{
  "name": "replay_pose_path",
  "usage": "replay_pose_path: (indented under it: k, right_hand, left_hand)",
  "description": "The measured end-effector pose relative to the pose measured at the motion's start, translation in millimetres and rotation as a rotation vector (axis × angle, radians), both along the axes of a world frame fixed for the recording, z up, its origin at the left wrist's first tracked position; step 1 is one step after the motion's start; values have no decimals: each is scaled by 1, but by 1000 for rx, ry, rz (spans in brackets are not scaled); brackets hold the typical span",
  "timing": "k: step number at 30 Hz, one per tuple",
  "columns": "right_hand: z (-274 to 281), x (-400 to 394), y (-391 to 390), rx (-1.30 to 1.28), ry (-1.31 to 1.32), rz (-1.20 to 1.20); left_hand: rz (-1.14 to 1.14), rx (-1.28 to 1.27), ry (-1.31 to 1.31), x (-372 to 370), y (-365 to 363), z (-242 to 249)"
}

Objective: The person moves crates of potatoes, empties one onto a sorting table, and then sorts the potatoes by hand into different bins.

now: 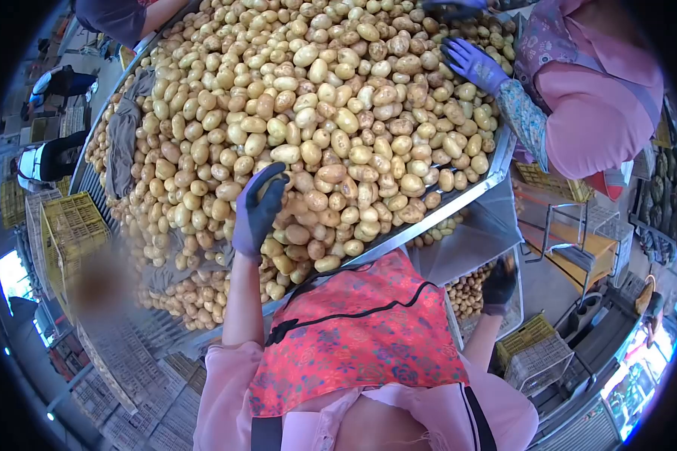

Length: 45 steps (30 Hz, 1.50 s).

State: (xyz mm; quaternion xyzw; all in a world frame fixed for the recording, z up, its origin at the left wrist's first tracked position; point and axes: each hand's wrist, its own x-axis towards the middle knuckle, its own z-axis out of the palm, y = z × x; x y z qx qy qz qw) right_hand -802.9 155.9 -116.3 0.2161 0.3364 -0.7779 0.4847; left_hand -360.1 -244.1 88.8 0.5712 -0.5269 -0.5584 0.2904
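Observation:
A large heap of potatoes [316, 105] covers a metal-edged sorting table [429, 218]. My left hand [259, 210], in a purple and black glove, is at the near side of the heap, its fingers bent and apart, touching or just above the potatoes; no potato shows in it. My right hand [499, 287], in a dark glove, is low on the right, beside a metal chute [466, 240] and over a container of small potatoes [468, 293]. Its fingers are blurred, and what it holds, if anything, cannot be made out.
Across on the right, a co-worker's purple-gloved hand [474, 64] rests on the potatoes. Another person's arm [160, 13] is at the top left. Grey cloths [124, 143] lie on the heap's left side. Yellow crates [71, 225] stand left, more crates [534, 349] lower right.

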Motion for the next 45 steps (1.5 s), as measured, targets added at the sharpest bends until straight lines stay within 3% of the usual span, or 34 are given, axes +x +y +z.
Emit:
replay_pose_path:
  k: [1, 3, 4, 7, 8, 9, 10, 11, 13, 16, 19, 21, 23, 25, 26, 29, 30, 31, 34, 36, 37, 39, 41, 43, 44, 45]
  right_hand:
    - [-21, 2, 31, 309, 5, -227]
    - [22, 23, -10, 363, -110, -221]
    - [28, 34, -44, 527, 448, 113]
    - [116, 100, -220, 429, 916, 502]
    - [124, 114, -268, 239, 988, 631]
    - [100, 127, -314, 111, 1382, 696]
    - [134, 148, -353, 143, 1603, 840]
    - [129, 158, -390, 43, 1914, 841]
    - [128, 174, -452, 181, 2258, 1193]
    - [127, 176, -501, 172, 2225, 1500]
    - [113, 149, -505, -129, 2243, 1399]
    - [114, 132, -492, -169, 2257, 1300]
    - [125, 135, -470, -217, 2256, 1214]
    - [150, 150, -452, -176, 2340, 1759]
    - [115, 149, -437, -354, 2549, 1408]
    - [103, 160, -442, -346, 2563, 1326]
    - [116, 159, -445, -384, 2555, 1438]
    - [112, 156, -444, -400, 2558, 1337]
    - [100, 138, -445, -480, 2517, 1378]
    - [108, 131, -433, -320, 2154, 1129]
    - [136, 134, -426, -169, 1609, 1294]
    - [134, 129, -400, -200, 848, 1090]
    - [127, 134, -364, -272, 262, 842]
    - [101, 143, -326, -243, 573, 838]
    - [88, 148, -307, -211, 726, 827]
    - [97, 158, -292, -221, -192, 588]
  left_hand:
    - [23, 10, -17, 9, 4, -2]
    - [45, 17, -30, 13, 8, -3]
    - [25, -14, -58, 13, 11, -2]
    - [-61, -125, -117, 16, 14, -10]
    - [-94, -275, -196, 11, 14, -11]
    - [-121, -420, -277, 6, 15, -12]
    - [-103, -336, -219, 3, 17, -9]
    - [-89, -332, -221, 2, 20, -9]
    - [47, -311, -117, -1, 22, -10]
    - [152, -319, -78, 1, 26, -16]
    - [173, -322, -139, -6, 28, -16]
    - [177, -327, -174, -9, 19, -10]
    - [-14, -466, -380, -7, 17, -5]
    - [-3, -565, -401, -14, 10, -4]
    - [-103, -568, -472, -16, 6, -4]
    - [-382, -485, -600, -42, -9, -3]
    - [-369, -596, -540, -57, -11, -11]
    - [-525, -542, -694, -66, -11, -15]
    - [-659, -508, -877, -77, 5, -26]
    - [-646, -574, -660, -58, 24, -40]
    - [-640, -576, -666, -53, 26, -33]
    - [-508, -552, -678, -45, 30, -16]
    - [-398, -727, -920, -37, 18, -17]
    - [-554, -693, -1346, -39, 1, -14]
    - [-562, -695, -1336, -44, -3, -21]
    - [-621, -689, -1470, -48, -6, -30]
